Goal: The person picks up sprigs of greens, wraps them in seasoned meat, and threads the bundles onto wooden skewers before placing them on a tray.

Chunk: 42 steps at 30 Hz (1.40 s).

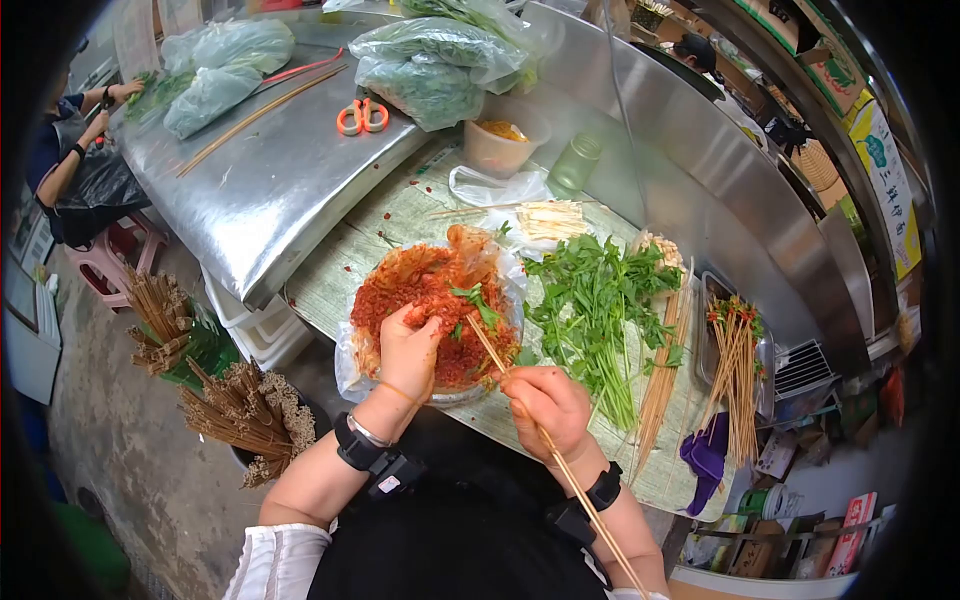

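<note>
A plastic-lined bowl of red chili paste [392, 290] sits on the pale green board. My left hand [410, 350] is over the bowl, its fingers pinched together and smeared with paste; what they hold is hidden. My right hand [547, 405] is closed on long thin wooden skewers [590, 508], whose upper ends reach into the bowl beside a green leaf [478, 303]. To the right of the bowl lies a pile of leafy greens [605, 330]. White enoki mushrooms [550, 220] lie behind it, and loose skewers [662, 385] lie along its right side.
A metal tray [765, 352] with filled skewers [733, 385] and a purple cloth [705, 465] are at right. Orange scissors [362, 117] and bagged greens lie on the steel counter [262, 190]. Skewer bundles [245, 412] stand low left. Another person [70, 160] works at far left.
</note>
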Available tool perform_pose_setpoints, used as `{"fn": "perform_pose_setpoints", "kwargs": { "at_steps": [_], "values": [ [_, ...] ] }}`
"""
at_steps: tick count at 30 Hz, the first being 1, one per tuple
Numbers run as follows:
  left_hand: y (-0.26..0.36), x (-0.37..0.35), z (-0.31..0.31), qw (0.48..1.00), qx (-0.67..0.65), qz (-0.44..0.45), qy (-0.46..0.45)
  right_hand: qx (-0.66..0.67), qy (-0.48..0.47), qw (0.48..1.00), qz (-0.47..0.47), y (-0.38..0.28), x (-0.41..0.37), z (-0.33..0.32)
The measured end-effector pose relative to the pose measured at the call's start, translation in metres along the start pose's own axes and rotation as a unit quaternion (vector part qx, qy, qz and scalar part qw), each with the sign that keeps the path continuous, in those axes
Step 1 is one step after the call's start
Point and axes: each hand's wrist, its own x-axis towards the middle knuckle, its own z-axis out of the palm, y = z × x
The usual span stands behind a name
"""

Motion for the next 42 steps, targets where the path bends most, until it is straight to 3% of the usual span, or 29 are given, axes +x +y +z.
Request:
{"fn": "perform_pose_setpoints", "kwargs": {
  "at_steps": [8, 15, 27, 29, 32, 36, 40, 42],
  "values": [
    [0.011, 0.001, 0.006, 0.999, -0.051, -0.011, 0.004, -0.017, 0.016, 0.999, -0.031, 0.001, 0.007, 0.013],
    [0.024, 0.000, 0.013, 0.997, -0.072, 0.003, 0.000, 0.024, 0.016, 1.000, 0.002, 0.004, 0.005, 0.018],
    [0.016, 0.003, 0.001, 1.000, 0.006, 0.023, 0.004, 0.033, 0.025, 0.999, 0.033, 0.004, 0.008, 0.036],
    [0.012, -0.002, 0.002, 0.998, 0.063, 0.017, -0.027, -0.001, -0.002, 0.998, 0.069, 0.006, 0.010, 0.038],
    [0.018, -0.004, 0.008, 1.000, 0.026, 0.004, -0.008, 0.014, 0.008, 0.996, 0.091, 0.003, 0.014, 0.038],
    [0.023, -0.001, 0.005, 0.999, 0.026, 0.024, -0.007, -0.049, -0.059, 0.997, 0.016, -0.002, 0.013, 0.018],
    [0.025, -0.002, 0.007, 0.999, 0.034, 0.022, -0.011, -0.013, -0.139, 0.990, 0.006, -0.009, 0.027, -0.010],
    [0.024, -0.001, 0.004, 1.000, 0.019, 0.011, 0.002, 0.003, -0.124, 0.992, 0.026, -0.012, 0.026, -0.012]
  ]
}}
